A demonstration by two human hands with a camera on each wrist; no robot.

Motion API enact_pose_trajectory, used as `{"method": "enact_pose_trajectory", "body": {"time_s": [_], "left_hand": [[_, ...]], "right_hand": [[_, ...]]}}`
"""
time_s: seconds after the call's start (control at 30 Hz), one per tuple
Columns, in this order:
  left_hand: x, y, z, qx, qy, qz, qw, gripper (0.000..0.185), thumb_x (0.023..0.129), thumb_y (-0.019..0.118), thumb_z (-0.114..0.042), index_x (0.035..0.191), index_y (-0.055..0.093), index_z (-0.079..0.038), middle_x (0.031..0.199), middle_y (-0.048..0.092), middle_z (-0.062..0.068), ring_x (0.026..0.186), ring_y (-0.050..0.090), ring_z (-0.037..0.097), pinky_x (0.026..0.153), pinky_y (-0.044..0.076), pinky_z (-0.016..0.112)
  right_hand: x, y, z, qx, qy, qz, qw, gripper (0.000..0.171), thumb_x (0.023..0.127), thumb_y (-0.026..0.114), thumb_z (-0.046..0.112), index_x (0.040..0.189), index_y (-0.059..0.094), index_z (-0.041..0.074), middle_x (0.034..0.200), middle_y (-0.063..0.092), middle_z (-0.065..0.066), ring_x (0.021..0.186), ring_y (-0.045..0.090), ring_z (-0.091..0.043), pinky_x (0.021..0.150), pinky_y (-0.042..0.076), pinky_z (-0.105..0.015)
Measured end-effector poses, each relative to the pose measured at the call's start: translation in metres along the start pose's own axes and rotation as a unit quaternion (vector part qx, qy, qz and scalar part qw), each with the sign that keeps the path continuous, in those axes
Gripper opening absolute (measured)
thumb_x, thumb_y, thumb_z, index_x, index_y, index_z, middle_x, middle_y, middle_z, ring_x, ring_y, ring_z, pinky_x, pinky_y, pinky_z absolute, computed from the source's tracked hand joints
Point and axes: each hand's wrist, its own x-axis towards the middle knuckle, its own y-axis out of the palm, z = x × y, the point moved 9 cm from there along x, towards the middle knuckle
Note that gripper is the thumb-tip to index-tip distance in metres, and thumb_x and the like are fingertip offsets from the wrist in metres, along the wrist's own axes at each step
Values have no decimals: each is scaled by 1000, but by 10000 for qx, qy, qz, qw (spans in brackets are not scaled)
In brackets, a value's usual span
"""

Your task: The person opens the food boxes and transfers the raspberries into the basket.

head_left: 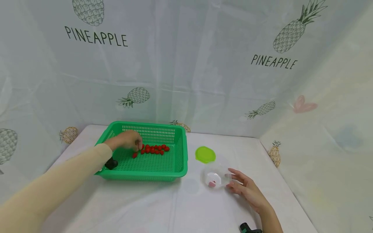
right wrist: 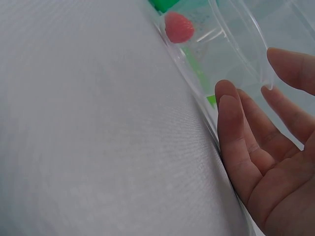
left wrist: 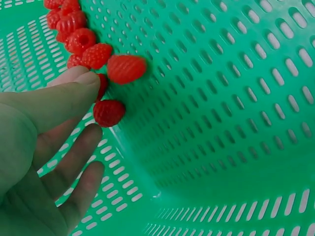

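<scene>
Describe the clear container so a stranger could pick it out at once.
Start at the green basket on the white table. To its right, past the lime lid, the clear container sits against the right hand. It alone is see-through, with one red berry inside.

Inside the green basket [head_left: 151, 161], my left hand [head_left: 125, 140] has bare mesh floor on the near side of the raspberries [head_left: 154, 149]; the basket's walls hem it in. Right of the basket, only the green lid [head_left: 205, 154] and clear container [head_left: 217, 176] interrupt the white table [head_left: 163, 207].
</scene>
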Motion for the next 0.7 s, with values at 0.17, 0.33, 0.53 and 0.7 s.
{"method": "enact_pose_trajectory", "body": {"time_s": [0.17,0.33,0.53,0.7], "left_hand": [[2,-1,-1,37,56,-77,9999,12,93,75,-1,98,77,-12,97,72,0,90,65,19,77,57,40],[3,-7,-10,-86,243,-187,9995,10,96,75,-5,103,78,-10,93,73,-2,86,67,18,75,56,38],[6,-20,-41,-55,618,-498,9968,9,97,78,-13,106,79,-15,100,75,-5,96,69,17,85,58,43],[4,-31,-81,-134,931,-707,9931,9,97,78,-14,104,78,-21,104,75,-7,103,70,18,92,58,44]], "right_hand": [[1,-1,-2,-24,53,-40,10000,68,105,67,15,164,36,6,152,46,-28,110,72,-19,94,60,-30],[3,-2,-2,-77,81,-37,9999,67,105,67,17,164,36,7,153,46,-27,110,72,-20,94,60,-30],[3,-3,-4,-86,111,-26,9999,67,105,67,16,164,35,6,153,47,-27,111,72,-21,94,60,-29],[2,-3,-4,-73,83,-67,9999,67,105,67,17,164,37,7,153,47,-28,111,72,-21,94,60,-29]]}}
